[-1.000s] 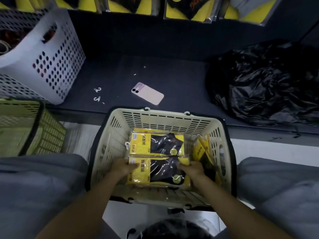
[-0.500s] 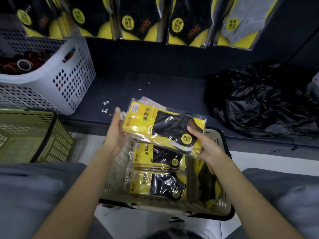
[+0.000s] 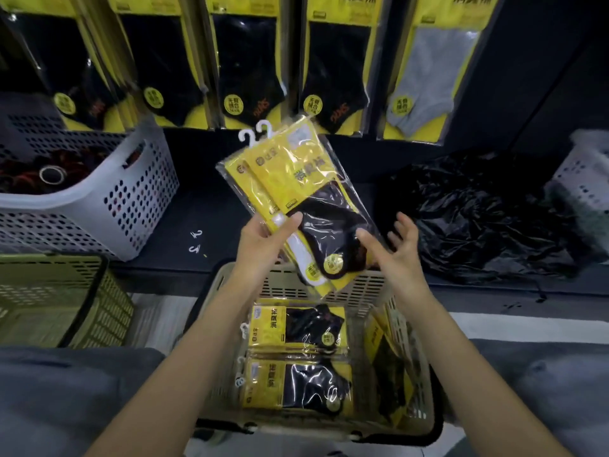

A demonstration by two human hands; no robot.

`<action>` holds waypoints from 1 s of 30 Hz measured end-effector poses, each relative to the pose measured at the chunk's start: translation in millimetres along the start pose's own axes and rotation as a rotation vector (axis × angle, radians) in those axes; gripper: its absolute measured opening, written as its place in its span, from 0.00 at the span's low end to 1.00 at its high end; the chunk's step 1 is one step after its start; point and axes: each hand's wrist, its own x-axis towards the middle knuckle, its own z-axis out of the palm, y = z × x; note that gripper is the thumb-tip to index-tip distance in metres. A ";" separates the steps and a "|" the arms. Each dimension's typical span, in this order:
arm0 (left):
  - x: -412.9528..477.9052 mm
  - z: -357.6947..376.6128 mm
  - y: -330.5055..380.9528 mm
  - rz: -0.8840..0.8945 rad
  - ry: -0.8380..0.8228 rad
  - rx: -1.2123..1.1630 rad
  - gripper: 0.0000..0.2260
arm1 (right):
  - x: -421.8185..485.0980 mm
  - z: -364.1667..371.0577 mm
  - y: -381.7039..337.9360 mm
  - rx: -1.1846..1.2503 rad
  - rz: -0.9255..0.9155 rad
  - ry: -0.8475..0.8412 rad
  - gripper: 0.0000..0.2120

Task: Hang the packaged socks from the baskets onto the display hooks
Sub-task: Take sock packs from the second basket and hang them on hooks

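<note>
- Left hand (image 3: 263, 240) clamped on a fanned bundle of sock packs (image 3: 296, 192), thumb across the front, above the far rim of the beige basket (image 3: 333, 282).
- Bundle tilted, its white hanger hooks (image 3: 255, 133) pointing up and away, just below the hanging row.
- Right hand (image 3: 395, 249) spread, fingers apart, just beside the bundle's lower right edge; contact unclear.
- Beige basket sits between the person's knees; two more sock packs (image 3: 296, 357) lie flat inside, others stand along its right wall.
- Display row (image 3: 250, 67) above: black socks in yellow packs, one grey pair (image 3: 425, 80) at the right end.
- Dark shelf (image 3: 204, 206) carries a white perforated basket (image 3: 131, 196) on the left, a crumpled black plastic bag (image 3: 478, 222) on the right, two loose white hooks (image 3: 196, 240).
- Green basket (image 3: 66, 298) at left, on the floor.
</note>
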 end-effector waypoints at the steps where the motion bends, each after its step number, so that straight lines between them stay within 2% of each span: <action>1: 2.0 2.6 5.1 0.040 0.002 0.027 0.06 | 0.9 -2.4 -10.2 -0.035 -0.073 -0.016 0.35; 4: 7.1 16.6 19.6 0.098 -0.036 0.051 0.05 | 3.2 -3.8 -41.6 0.011 -0.219 -0.089 0.25; 6: 9.7 31.3 32.1 0.113 -0.058 0.033 0.05 | 5.3 -6.2 -58.2 0.078 -0.293 -0.051 0.18; 8: 11.5 45.6 44.7 0.121 -0.086 -0.001 0.05 | 9.5 -11.1 -68.2 0.138 -0.288 -0.025 0.12; 11: 15.7 64.4 61.3 0.126 -0.139 -0.048 0.13 | 17.2 -21.0 -80.7 0.163 -0.278 -0.025 0.10; 13: 19.2 72.6 71.1 0.139 -0.167 -0.037 0.14 | 22.0 -27.5 -88.1 0.174 -0.290 -0.023 0.08; 16: 28.3 79.7 81.0 0.166 -0.175 -0.029 0.26 | 29.7 -37.2 -97.6 0.173 -0.272 -0.016 0.10; 18: 35.6 81.7 90.9 0.213 -0.155 -0.040 0.34 | 34.8 -45.7 -106.4 0.172 -0.281 -0.011 0.05; 20: 43.8 81.1 105.8 0.244 -0.101 -0.067 0.31 | 40.7 -56.0 -118.5 0.192 -0.300 0.021 0.04; 23: 63.0 74.2 128.0 0.273 -0.016 -0.086 0.18 | 52.6 -71.8 -141.6 0.201 -0.338 0.074 0.06; 25: 72.2 68.0 142.9 0.340 0.009 -0.038 0.21 | 63.7 -79.0 -158.1 0.214 -0.367 0.119 0.05; 27: 78.8 63.8 157.5 0.391 0.040 0.002 0.26 | 76.1 -81.7 -173.5 0.216 -0.397 0.158 0.08; 30: 86.3 57.7 172.2 0.416 0.069 0.016 0.23 | 90.1 -77.9 -192.1 0.172 -0.446 0.158 0.09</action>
